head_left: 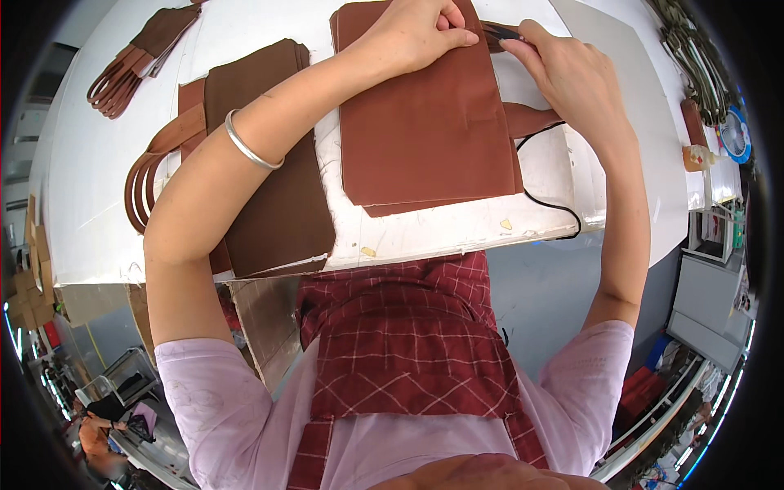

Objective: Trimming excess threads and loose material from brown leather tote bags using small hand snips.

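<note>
A stack of reddish-brown flat panels (425, 131) lies on the white table in front of me. My left hand (416, 37) rests over its far right edge, thumb and fingers drawn together; what they pinch, if anything, is too small to tell. Just right of that edge, my right hand (567, 69) grips a small dark pointed tool (501, 33) that looks like thread snips. Brown straps (531, 120) stick out from the stack's right side below this hand. A thin black cord (551, 204) curves from there down to the table's front edge.
Under my left forearm lies a dark brown stack (273, 192) with looped brown straps (143, 175) beside it. Another strapped bundle (143, 61) sits at the far left. At the far right are hanging dark straps (698, 61) and a blue fan (736, 135).
</note>
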Demonstrator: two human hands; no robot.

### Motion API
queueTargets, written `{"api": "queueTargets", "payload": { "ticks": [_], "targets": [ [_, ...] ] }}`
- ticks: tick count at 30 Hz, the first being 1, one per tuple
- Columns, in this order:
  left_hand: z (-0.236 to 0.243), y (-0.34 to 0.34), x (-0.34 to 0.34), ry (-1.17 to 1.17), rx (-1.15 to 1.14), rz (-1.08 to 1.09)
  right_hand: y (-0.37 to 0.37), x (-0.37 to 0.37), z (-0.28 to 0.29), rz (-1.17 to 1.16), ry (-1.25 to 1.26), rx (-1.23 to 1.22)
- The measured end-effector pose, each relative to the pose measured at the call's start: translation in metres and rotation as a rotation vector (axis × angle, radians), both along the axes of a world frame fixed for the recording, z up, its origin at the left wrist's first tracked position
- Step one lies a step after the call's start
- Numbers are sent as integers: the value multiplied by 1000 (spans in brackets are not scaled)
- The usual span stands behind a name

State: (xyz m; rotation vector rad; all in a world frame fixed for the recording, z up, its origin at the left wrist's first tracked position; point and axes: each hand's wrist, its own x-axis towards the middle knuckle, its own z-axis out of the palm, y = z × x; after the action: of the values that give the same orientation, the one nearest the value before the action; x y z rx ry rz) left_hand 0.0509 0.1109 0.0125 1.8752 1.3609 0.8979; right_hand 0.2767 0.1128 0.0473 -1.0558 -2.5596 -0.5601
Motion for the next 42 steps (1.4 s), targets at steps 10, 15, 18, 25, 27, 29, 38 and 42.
{"api": "queueTargets", "payload": {
  "ticks": [10, 15, 18, 25, 27, 29, 38, 42],
  "targets": [
    [-13, 12, -2, -181, 18, 65, 14, -8, -7, 23, -29, 13],
    [-6, 7, 2, -196, -54, 68, 15, -7, -8, 29, -21, 19],
    [-7, 7, 0, -195, -79, 70, 16, -8, -9, 44, -11, 28],
    [-14, 14, -3, -446, -271, 108, 16, -11, -9, 31, -25, 62],
    [-12, 14, -12, -441, -272, 161, 14, -12, -8, 34, -9, 58],
    [-3, 5, -20, -321, -230, 258, 12, -13, -6, 31, 5, 55],
    [-18, -1, -21, 96, 214, 71, 16, -22, -8, 111, -31, 49],
    [-20, 3, -21, -126, 38, 76, 17, -24, -5, 81, -57, -22]
  ]
}}
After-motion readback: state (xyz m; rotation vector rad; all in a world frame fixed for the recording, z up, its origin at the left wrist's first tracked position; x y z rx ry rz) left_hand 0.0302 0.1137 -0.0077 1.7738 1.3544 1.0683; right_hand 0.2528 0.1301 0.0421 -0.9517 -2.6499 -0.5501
